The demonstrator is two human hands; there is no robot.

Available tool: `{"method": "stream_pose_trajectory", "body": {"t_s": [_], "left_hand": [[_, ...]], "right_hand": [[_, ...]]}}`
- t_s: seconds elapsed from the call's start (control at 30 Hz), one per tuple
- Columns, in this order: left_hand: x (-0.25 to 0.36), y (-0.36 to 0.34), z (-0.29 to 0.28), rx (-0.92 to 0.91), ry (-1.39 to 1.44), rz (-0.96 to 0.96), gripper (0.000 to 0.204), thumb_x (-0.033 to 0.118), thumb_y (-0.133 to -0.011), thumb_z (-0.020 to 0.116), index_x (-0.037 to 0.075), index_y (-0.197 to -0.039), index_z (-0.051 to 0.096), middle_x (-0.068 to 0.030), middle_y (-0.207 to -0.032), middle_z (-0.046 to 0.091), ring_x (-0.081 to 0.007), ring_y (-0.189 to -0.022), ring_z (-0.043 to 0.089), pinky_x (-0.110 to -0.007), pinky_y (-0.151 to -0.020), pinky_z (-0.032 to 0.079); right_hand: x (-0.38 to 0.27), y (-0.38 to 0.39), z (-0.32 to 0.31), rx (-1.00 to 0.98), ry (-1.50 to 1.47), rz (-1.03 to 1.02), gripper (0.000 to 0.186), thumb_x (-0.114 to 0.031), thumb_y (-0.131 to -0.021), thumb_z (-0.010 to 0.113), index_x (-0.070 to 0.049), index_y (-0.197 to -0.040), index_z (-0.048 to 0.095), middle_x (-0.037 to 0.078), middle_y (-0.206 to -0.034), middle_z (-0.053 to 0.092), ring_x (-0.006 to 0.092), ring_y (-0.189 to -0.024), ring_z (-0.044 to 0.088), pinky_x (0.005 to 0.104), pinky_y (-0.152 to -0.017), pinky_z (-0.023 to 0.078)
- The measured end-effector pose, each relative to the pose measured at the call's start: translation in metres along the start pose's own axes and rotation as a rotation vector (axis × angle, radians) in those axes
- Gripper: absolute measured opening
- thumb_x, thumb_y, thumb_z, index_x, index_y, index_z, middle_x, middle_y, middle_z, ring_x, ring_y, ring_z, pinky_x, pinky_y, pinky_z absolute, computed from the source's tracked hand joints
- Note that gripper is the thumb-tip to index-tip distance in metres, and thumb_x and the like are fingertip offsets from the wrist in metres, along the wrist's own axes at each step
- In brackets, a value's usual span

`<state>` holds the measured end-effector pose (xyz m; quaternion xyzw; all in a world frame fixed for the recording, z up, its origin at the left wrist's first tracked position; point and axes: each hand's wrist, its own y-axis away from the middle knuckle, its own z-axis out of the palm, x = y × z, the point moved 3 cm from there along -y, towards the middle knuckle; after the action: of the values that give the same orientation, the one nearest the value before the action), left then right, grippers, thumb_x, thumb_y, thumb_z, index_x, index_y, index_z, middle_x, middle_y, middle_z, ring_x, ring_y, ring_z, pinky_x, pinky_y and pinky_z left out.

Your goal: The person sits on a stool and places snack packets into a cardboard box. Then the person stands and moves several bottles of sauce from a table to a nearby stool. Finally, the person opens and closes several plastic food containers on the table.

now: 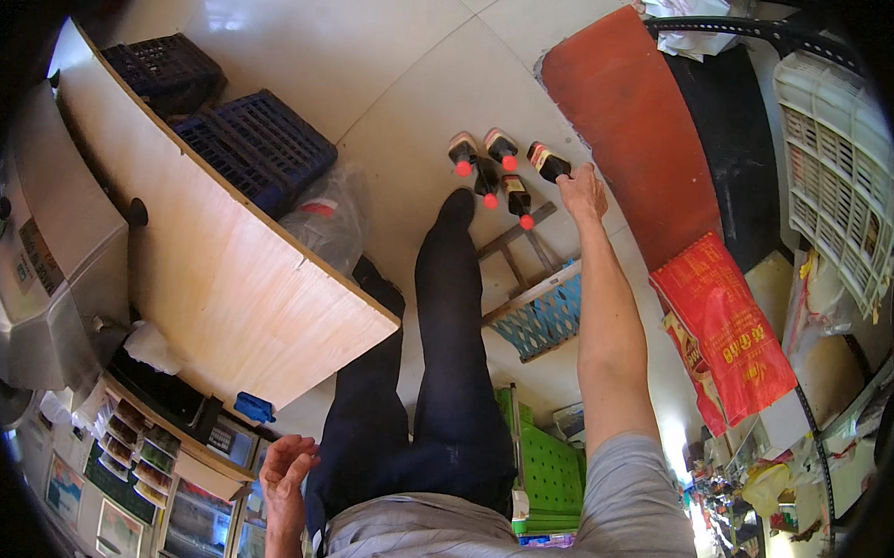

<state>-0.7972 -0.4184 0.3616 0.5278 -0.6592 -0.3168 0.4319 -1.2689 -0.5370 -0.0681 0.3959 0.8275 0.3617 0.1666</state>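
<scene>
My right hand (581, 192) is closed around the top of a dark bottle (549, 162) with a cream label, low beside the red-brown mat's edge. Several similar red-capped bottles stand in a group on the floor to its left, among them one at the back (502, 148) and one nearer (517, 200). My left hand (289, 472) hangs by my left thigh, fingers loosely bent and apart, holding nothing visible.
A pale wooden board (246, 310) and dark blue crates (253, 146) are at left. A step stool (540, 313) lies behind my right forearm. Right are a red-brown mat (633, 128), red bag (714, 331) and white crate (836, 166). A green crate (548, 468) is below.
</scene>
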Motion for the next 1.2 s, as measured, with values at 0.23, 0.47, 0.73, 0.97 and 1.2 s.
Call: {"method": "stream_pose_trajectory", "body": {"t_s": [0.23, 0.47, 0.73, 0.97, 1.2], "left_hand": [[-0.006, -0.019, 0.005, 0.021, -0.01, -0.024, 0.035, 0.016, -0.087, 0.072, 0.003, -0.117, 0.06, -0.0117, -0.108, 0.067, -0.0217, -0.1, 0.065, -0.036, -0.09, 0.053], [-0.013, -0.031, 0.009, 0.023, -0.007, -0.069, 0.035, 0.015, -0.088, 0.072, 0.003, -0.118, 0.059, -0.0114, -0.11, 0.067, -0.0222, -0.101, 0.065, -0.036, -0.09, 0.053], [-0.016, -0.032, 0.014, 0.024, -0.002, -0.085, 0.034, 0.015, -0.089, 0.069, 0.003, -0.119, 0.058, -0.0117, -0.112, 0.066, -0.0217, -0.103, 0.064, -0.036, -0.091, 0.052], [-0.009, -0.024, 0.016, -0.005, 0.015, -0.054, 0.037, 0.016, -0.089, 0.07, 0.002, -0.12, 0.058, -0.0123, -0.112, 0.066, -0.0221, -0.104, 0.064, -0.036, -0.09, 0.052], [-0.006, 0.003, -0.002, -0.069, 0.12, 0.016, 0.04, 0.019, -0.089, 0.069, 0.001, -0.122, 0.056, -0.014, -0.116, 0.064, -0.0237, -0.107, 0.062, -0.037, -0.092, 0.051]], "right_hand": [[-0.009, -0.026, 0.033, -0.047, 0.002, 0.026, 0.051, -0.034, -0.083, 0.064, -0.003, -0.122, 0.051, 0.023, -0.109, 0.068, 0.0396, -0.103, 0.065, 0.0513, -0.086, 0.052], [-0.01, -0.04, 0.057, -0.061, -0.012, 0.059, 0.052, -0.034, -0.083, 0.064, -0.002, -0.122, 0.051, 0.022, -0.11, 0.068, 0.0387, -0.104, 0.065, 0.0507, -0.087, 0.051], [-0.006, -0.052, 0.071, -0.102, -0.05, 0.083, 0.062, -0.036, -0.082, 0.064, 0.001, -0.13, 0.048, 0.021, -0.11, 0.068, 0.0384, -0.103, 0.066, 0.0492, -0.088, 0.05], [0.005, -0.04, 0.063, -0.087, -0.164, 0.074, 0.063, -0.052, -0.085, 0.052, -0.006, -0.128, 0.053, 0.021, -0.121, 0.063, 0.0401, -0.114, 0.059, 0.053, -0.092, 0.046], [0.049, 0.053, 0.042, -0.02, -0.196, -0.006, 0.049, -0.046, -0.088, 0.049, -0.007, -0.116, 0.056, 0.02, -0.109, 0.064, 0.0366, -0.095, 0.063, 0.0486, -0.08, 0.05]]}}
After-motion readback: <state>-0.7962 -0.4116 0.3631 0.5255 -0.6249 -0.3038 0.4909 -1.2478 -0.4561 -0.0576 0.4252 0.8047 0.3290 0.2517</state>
